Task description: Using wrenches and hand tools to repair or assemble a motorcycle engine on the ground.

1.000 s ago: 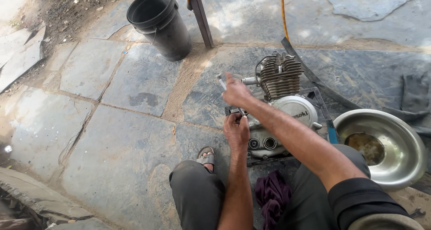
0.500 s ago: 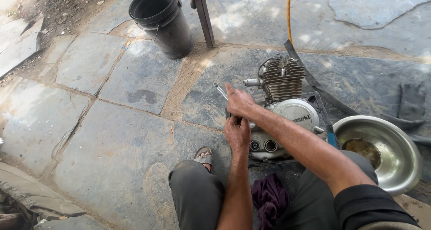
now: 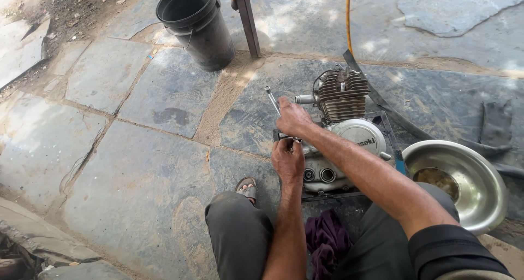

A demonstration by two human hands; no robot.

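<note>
A grey motorcycle engine (image 3: 346, 132) with a finned cylinder stands on a small metal frame on the stone floor in front of me. My right hand (image 3: 292, 116) is closed around the handle of a long metal wrench (image 3: 271, 98), whose far end sticks up and to the left. My left hand (image 3: 287, 158) sits just below it, fingers pinched on the tool's lower end at the engine's left side. What the tool meets on the engine is hidden by my hands.
A black bucket (image 3: 199, 26) stands at the back beside a dark post (image 3: 246, 19). A steel bowl (image 3: 456, 179) with brown liquid lies to the right. A purple rag (image 3: 327, 239) lies between my knees. A yellow hose (image 3: 347, 12) runs behind the engine.
My right hand has shifted slightly on the wrench and the handle now tilts more upright. The view has drifted a little; the left hand stays at the engine's left side.
</note>
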